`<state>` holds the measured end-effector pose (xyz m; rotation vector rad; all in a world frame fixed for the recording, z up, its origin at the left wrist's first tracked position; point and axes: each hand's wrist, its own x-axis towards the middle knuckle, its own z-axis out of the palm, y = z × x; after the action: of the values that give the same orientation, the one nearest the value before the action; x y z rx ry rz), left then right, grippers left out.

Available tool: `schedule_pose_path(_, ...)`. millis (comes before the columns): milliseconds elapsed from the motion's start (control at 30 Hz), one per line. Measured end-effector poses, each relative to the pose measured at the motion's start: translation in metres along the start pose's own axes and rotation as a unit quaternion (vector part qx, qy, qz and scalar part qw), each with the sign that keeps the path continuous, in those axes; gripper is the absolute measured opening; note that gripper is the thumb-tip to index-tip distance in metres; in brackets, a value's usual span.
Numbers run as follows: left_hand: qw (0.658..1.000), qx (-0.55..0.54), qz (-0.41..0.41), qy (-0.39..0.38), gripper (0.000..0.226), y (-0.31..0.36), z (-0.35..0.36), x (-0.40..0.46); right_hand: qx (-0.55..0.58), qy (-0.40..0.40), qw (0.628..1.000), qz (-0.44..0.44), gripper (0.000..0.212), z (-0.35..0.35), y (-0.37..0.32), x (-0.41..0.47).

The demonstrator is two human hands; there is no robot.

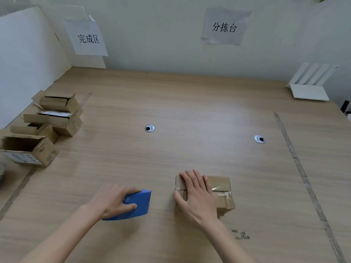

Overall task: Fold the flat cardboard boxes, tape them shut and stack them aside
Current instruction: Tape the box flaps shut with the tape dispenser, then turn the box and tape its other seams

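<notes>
Here, nearest you, your left hand (114, 200) grips the blue tape dispenser (135, 205), which rests on the worktop (190, 111). Just to its right, your right hand (197, 196) lies flat, fingers spread, over the cardboard box (222, 190), thumb curled down its near-left side; it presses the box without clasping it. Shiny tape (222, 194) already crosses the top seam, so you seem to be at the end of taping, smoothing the strip down. The next move probably calls for letting go of the dispenser, taking the box by its sides and carrying it left. Farther off, at the worktop's left edge, the pile of boxes (47, 126) waits below a paper sign (88, 37); several there show open flaps. Against the far wall hangs a second sign (224, 27).
</notes>
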<state>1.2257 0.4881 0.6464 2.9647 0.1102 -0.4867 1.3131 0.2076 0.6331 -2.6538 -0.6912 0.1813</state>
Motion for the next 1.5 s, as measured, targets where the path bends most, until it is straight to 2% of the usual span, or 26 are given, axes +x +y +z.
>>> schedule_pose_path(100,0.999,-0.016,0.012,0.031,0.056,0.003,-0.008,0.002,0.031,0.032,0.997,0.056,0.053,0.0,-0.017,0.008)
schedule_pose_path(200,0.997,-0.013,0.029,0.064,0.054,0.005,-0.018,-0.003,0.031,0.032,0.993,0.111,0.047,0.006,-0.034,0.015)
schedule_pose_path(400,0.987,0.01,0.063,0.144,0.058,0.001,-0.025,-0.017,-0.026,0.031,0.99,0.132,0.043,0.013,-0.041,0.023)
schedule_pose_path(500,0.993,-0.013,0.046,0.106,0.06,-0.005,-0.025,-0.019,-0.044,0.006,0.993,0.11,0.052,0.011,-0.04,0.02)
schedule_pose_path(600,0.994,-0.012,0.041,0.096,0.059,-0.009,-0.028,-0.02,0.053,-0.057,0.995,0.064,0.086,-0.005,-0.028,0.022)
schedule_pose_path(667,0.995,-0.004,0.036,0.088,0.058,-0.01,-0.03,-0.021,0.11,-0.056,0.992,-0.002,0.094,-0.025,-0.008,0.02)
schedule_pose_path(767,0.996,-0.005,0.031,0.089,0.058,-0.013,-0.032,-0.022,0.012,-0.057,0.995,-0.084,0.094,-0.057,0.034,0.011)
schedule_pose_path(900,0.995,-0.009,0.03,0.092,0.057,-0.011,-0.031,-0.022,-0.027,-0.143,0.985,-0.089,0.095,-0.084,0.084,-0.002)
schedule_pose_path(1000,0.995,-0.004,0.033,0.094,0.057,-0.008,-0.03,-0.019,-0.028,-0.17,0.981,-0.089,0.081,-0.085,0.098,-0.01)
schedule_pose_path(1100,0.994,-0.005,0.039,0.098,0.057,-0.005,-0.031,-0.017,-0.057,-0.113,0.99,-0.057,0.076,-0.071,0.091,-0.022)
schedule_pose_path(1233,0.993,-0.011,0.039,0.109,0.058,-0.003,-0.035,-0.017,-0.045,0.007,0.997,0.068,0.086,-0.039,0.05,-0.036)
schedule_pose_path(1367,0.994,-0.015,0.033,0.1,0.058,-0.003,-0.04,-0.019,0.012,-0.004,0.997,0.072,0.078,-0.013,0.018,-0.045)
schedule_pose_path(1500,0.994,-0.014,0.03,0.1,0.058,-0.004,-0.044,-0.023,-0.001,-0.015,0.997,0.073,0.072,-0.012,0.009,-0.047)
